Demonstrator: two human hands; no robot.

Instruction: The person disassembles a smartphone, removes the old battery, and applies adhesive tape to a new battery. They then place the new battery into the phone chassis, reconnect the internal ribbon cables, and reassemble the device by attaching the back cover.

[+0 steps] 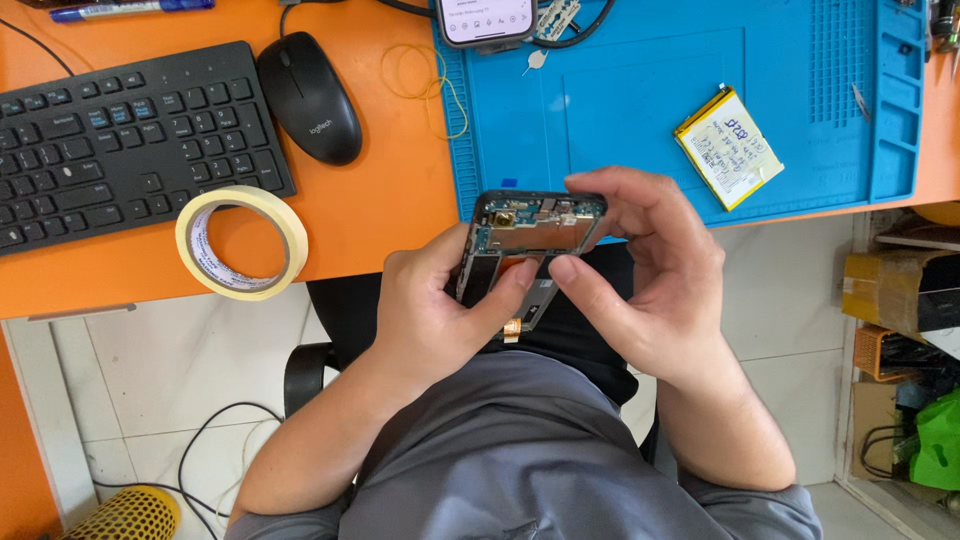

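Observation:
An opened smartphone point(530, 232) with its back off, circuit board and empty battery bay showing, is held over my lap just in front of the desk edge. My left hand point(430, 315) grips its left side, thumb lying across the lower part. My right hand point(640, 270) holds the right side, fingers curled over the top edge and thumb pressing near the middle. A small orange flex strip point(512, 329) hangs from the phone's lower end. A flat battery with a yellow edge and white label point(728, 147) lies on the blue work mat point(640, 90).
On the orange desk point(380, 210) sit a black keyboard point(120, 140), a black mouse point(310, 97), a roll of masking tape point(240, 242), rubber bands point(420, 80) and a second phone point(487, 20) with its screen lit. Boxes and clutter point(905, 330) stand at the right on the floor.

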